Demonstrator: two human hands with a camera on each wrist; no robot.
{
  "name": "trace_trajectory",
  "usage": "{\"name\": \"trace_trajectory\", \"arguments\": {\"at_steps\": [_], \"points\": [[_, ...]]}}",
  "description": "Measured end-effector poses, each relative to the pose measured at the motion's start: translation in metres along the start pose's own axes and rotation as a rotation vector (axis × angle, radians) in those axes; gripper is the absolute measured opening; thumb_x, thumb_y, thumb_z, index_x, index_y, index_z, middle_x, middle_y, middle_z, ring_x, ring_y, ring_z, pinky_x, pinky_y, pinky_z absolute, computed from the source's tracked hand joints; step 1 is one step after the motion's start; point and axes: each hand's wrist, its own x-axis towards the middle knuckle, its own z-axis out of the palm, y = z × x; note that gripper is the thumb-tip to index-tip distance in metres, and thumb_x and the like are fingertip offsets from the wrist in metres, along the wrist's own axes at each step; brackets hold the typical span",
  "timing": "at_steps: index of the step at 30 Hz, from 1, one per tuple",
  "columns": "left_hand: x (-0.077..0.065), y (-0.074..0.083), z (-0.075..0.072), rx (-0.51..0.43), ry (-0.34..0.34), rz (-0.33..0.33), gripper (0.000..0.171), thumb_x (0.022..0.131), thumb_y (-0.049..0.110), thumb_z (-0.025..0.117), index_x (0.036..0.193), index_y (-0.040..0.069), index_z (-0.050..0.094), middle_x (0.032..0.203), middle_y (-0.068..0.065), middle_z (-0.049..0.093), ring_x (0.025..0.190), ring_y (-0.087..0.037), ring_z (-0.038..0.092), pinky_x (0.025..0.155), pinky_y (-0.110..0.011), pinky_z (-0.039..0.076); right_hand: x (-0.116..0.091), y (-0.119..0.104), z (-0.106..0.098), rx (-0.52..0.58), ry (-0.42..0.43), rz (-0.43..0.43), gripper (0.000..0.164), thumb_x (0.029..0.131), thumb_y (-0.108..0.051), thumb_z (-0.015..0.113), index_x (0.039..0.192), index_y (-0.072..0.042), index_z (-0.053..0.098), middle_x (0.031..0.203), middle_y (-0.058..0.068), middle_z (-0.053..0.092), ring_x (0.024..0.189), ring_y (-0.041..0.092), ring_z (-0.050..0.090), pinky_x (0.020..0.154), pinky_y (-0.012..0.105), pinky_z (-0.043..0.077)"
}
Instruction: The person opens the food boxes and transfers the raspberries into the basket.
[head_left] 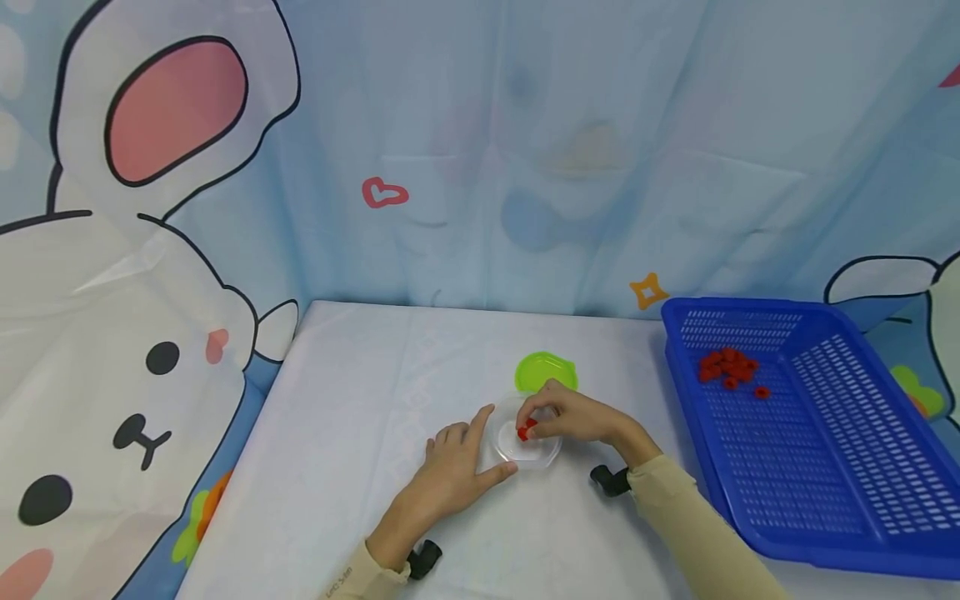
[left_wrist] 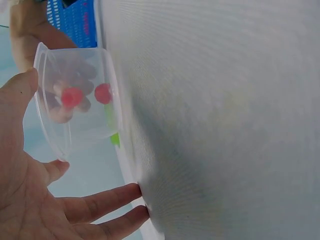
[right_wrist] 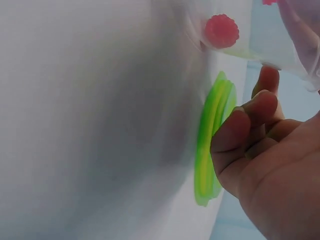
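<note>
A clear plastic tub (head_left: 507, 450) stands on the white-covered table. My left hand (head_left: 450, 475) is spread beside it, thumb and index fingertip against its rim; the other fingers reach down to the table. From the right, my right hand (head_left: 573, 414) reaches into the tub and pinches a small red raspberry-like piece (left_wrist: 72, 96) between thumb and fingers. Another bumpy red piece (right_wrist: 221, 31) lies on the tub's bottom. Just behind the tub is a bright green lid (head_left: 546, 369), flat on the table and partly covered by my right hand in the head view.
A large blue mesh basket (head_left: 806, 467) stands at the right of the table. Several red pieces (head_left: 726, 364) lie toward its far left corner. Behind the table hangs a light blue printed curtain (head_left: 465, 242). Dark wrist cameras (head_left: 610, 481) sit under both sleeves.
</note>
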Motion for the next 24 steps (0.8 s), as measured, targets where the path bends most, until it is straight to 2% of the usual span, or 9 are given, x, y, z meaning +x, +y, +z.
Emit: {"name": "trace_trajectory", "arguments": {"at_steps": [7,13,17,21,24], "points": [[0.0,0.0,0.0,0.008,0.0,0.001,0.089,0.092,0.068,0.055,0.159,0.019,0.022,0.136,-0.023,0.05,0.13,-0.043,0.043,0.103,-0.065,0.032,-0.004,0.002,0.001,0.064,0.058,0.029,0.013,0.09,-0.013,0.075,0.103,-0.015,0.076,0.102,0.014,0.055,0.095,0.033,0.036,0.075,0.04,0.03],[0.0,0.0,0.0,0.008,0.001,-0.006,0.089,0.092,0.067,0.056,0.159,0.02,0.023,0.135,-0.022,0.05,0.129,-0.042,0.044,0.103,-0.065,0.032,-0.012,-0.001,-0.004,0.059,0.146,0.062,0.012,0.092,-0.021,0.074,0.105,-0.022,0.075,0.101,0.009,0.057,0.095,0.03,0.042,0.075,0.039,0.036],[0.0,0.0,0.001,0.004,0.001,-0.009,0.088,0.092,0.066,0.057,0.159,0.02,0.023,0.135,-0.022,0.05,0.129,-0.042,0.044,0.103,-0.065,0.032,-0.017,-0.003,-0.007,0.096,0.21,0.079,0.014,0.093,-0.023,0.072,0.107,-0.022,0.074,0.104,0.008,0.059,0.095,0.03,0.046,0.076,0.038,0.041],[0.0,0.0,0.001,-0.004,0.005,-0.009,0.088,0.091,0.065,0.058,0.159,0.02,0.024,0.135,-0.021,0.05,0.129,-0.041,0.044,0.103,-0.065,0.032,-0.025,-0.011,-0.011,0.125,0.277,0.11,0.016,0.093,-0.025,0.073,0.109,-0.02,0.074,0.103,0.01,0.055,0.092,0.032,0.048,0.073,0.038,0.044],[0.0,0.001,0.001,-0.006,0.01,-0.007,0.088,0.091,0.065,0.059,0.158,0.02,0.024,0.134,-0.021,0.051,0.128,-0.041,0.044,0.103,-0.064,0.032,-0.033,-0.026,-0.017,0.104,0.343,0.136,0.017,0.093,-0.024,0.072,0.11,-0.018,0.073,0.098,0.012,0.053,0.087,0.031,0.049,0.07,0.036,0.043]]}}
